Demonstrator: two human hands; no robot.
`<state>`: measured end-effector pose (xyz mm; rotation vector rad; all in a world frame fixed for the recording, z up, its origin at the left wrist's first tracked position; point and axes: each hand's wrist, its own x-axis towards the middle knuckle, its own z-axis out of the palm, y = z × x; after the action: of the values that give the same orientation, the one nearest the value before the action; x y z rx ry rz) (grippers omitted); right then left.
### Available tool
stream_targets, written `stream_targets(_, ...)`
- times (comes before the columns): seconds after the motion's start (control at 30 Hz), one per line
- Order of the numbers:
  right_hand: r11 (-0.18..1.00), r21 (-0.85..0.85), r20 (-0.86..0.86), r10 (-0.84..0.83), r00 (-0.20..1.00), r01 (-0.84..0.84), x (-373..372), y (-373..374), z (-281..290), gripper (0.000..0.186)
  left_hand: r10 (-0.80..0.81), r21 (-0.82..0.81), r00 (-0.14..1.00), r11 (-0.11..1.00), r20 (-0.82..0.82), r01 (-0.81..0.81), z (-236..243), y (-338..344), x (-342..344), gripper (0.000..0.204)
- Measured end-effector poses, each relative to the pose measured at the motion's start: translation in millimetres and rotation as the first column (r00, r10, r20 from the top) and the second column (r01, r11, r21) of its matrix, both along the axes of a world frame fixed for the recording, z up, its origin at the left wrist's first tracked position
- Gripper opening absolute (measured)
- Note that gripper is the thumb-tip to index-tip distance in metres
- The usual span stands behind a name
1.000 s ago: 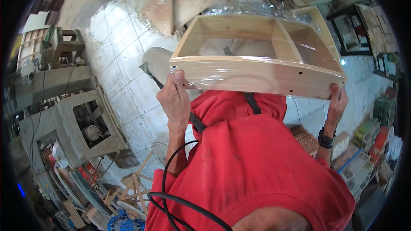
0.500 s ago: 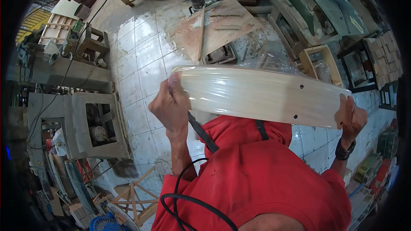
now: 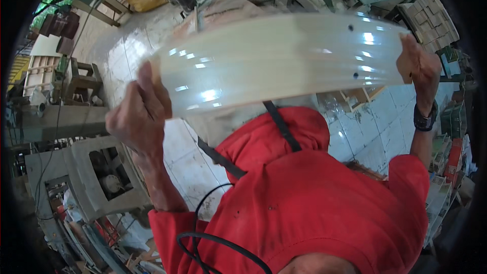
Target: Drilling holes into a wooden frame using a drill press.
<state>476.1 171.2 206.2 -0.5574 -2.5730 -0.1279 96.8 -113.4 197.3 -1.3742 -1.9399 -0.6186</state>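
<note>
Working through the rig, I am holding a long pale wooden piece [image 3: 284, 61] across the upper middle of the frame, its right end sitting higher than its left. Its broad, glossy face is throwing back white glints, and two dark holes [image 3: 356, 75] are showing near the right end, one above the other. The left hand [image 3: 139, 106] is gripping the left end, its fingers [image 3: 145, 73] bent and closed in on that edge. The right hand [image 3: 423, 66] is clasping the opposite end, fingers likewise folded tight against it, with a dark watch [image 3: 425, 117] circling the wrist below. Under the piece, a red shirt [image 3: 294, 198] is filling the lower middle, and a black cable [image 3: 223, 238] is looping in front of it. Tiled floor [image 3: 182, 157] is showing between, a grey machine [image 3: 83, 162] is standing at lower left, and stacked wooden blocks [image 3: 428, 20] are resting at upper right.
</note>
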Motion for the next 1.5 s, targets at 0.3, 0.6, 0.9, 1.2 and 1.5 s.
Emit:
stream_targets(0.3, 0.852, 0.303, -0.359, -0.313, 0.879, 0.427, 48.0, -64.8, -153.2, 0.019, 0.007, 0.140, 0.963, 0.989, 0.269, -0.047, -132.8, -61.2, 31.7, 0.023)
stream_targets(0.6, 0.804, -0.504, -0.335, -0.520, 0.786, 0.316, 26.2, -134.7, -221.8, 0.023, 0.223, -0.119, 0.640, 0.972, 0.736, -0.203, -230.9, -116.8, 111.6, 0.013)
stream_targets(0.9, 0.535, -0.799, -0.085, -0.553, 0.829, 0.276, 46.0, -121.1, -233.6, 0.022, 0.208, -0.124, 0.584, 0.976, 0.785, -0.182, -227.3, -121.2, 108.2, 0.016)
stream_targets(1.2, 0.385, -0.905, 0.021, -0.388, 0.922, 0.182, 88.9, -71.7, -236.8, 0.029, 0.148, -0.183, 0.183, 0.964, 0.972, 0.194, -193.1, -126.6, 65.8, 0.039)
stream_targets(1.5, -0.184, -0.897, -0.250, -0.538, 0.805, -0.402, -5.7, -13.2, -194.1, 0.074, 0.174, -0.125, -0.409, 0.982, 0.896, 0.143, -191.4, -46.3, -19.7, 0.065)
